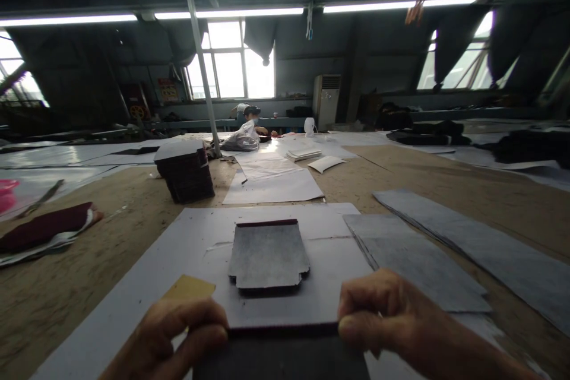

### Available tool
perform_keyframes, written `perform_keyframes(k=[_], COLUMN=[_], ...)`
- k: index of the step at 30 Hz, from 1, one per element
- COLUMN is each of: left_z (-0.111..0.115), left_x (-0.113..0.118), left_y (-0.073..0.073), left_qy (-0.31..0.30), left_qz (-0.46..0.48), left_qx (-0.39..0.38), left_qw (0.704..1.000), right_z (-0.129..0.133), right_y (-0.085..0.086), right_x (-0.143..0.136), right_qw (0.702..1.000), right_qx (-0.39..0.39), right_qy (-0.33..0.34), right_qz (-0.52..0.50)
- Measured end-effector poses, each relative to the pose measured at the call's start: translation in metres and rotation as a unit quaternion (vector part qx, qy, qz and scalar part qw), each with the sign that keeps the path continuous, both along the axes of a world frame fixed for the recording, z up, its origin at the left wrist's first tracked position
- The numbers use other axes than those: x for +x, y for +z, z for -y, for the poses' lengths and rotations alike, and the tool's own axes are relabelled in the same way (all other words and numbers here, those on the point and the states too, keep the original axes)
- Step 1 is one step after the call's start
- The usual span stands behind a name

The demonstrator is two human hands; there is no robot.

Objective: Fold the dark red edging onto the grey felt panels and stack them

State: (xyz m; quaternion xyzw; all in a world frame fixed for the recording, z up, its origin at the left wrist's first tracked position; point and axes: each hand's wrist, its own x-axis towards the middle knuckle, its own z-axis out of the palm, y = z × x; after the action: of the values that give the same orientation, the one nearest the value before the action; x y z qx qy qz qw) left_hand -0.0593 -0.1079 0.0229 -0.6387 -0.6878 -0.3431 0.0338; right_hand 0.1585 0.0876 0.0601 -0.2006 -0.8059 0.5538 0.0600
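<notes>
My left hand (178, 335) and my right hand (389, 317) pinch the far edge of a dark fabric piece (285, 356) between thumb and fingers, one at each end. Its near part runs out of the bottom of the view. Just beyond it, a grey cut panel (268, 255) with notched near corners and a dark far edge lies on a white sheet (191, 237). Beside my left hand is a yellow card (189, 288), partly covered by that hand. Past my right hand lie grey cut sheets (409, 255) in a layered pile.
A dark stack of pieces (184, 172) stands left of a metal pole (202, 59). Folded maroon cloth (48, 228) lies at left; long grey strips (481, 249) lie at right. White papers (274, 184) and a plastic bag (244, 138) are farther back. Across the table is another person (249, 116).
</notes>
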Motion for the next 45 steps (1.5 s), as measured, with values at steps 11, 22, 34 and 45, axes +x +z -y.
perform_keyframes(k=[11, 22, 34, 45], left_z=[-0.134, -0.140, -0.136, -0.125], left_x=[-0.082, -0.097, -0.103, 0.011], left_y=[0.002, -0.046, -0.057, -0.035], left_qy=[0.111, 0.144, 0.186, -0.054], left_qz=[-0.051, -0.128, -0.224, -0.136], left_qx=[-0.096, 0.017, 0.054, 0.119], left_qw=[0.988, 0.981, 0.955, 0.982], right_z=[-0.090, -0.086, -0.102, -0.115], right_y=[-0.037, -0.062, -0.055, -0.083], right_x=[-0.121, -0.135, -0.059, 0.070], right_qw=[0.956, 0.908, 0.886, 0.843], right_qx=[0.248, 0.355, 0.389, 0.422], right_qy=[-0.154, -0.219, -0.236, -0.301], right_qz=[0.004, 0.045, 0.089, 0.142])
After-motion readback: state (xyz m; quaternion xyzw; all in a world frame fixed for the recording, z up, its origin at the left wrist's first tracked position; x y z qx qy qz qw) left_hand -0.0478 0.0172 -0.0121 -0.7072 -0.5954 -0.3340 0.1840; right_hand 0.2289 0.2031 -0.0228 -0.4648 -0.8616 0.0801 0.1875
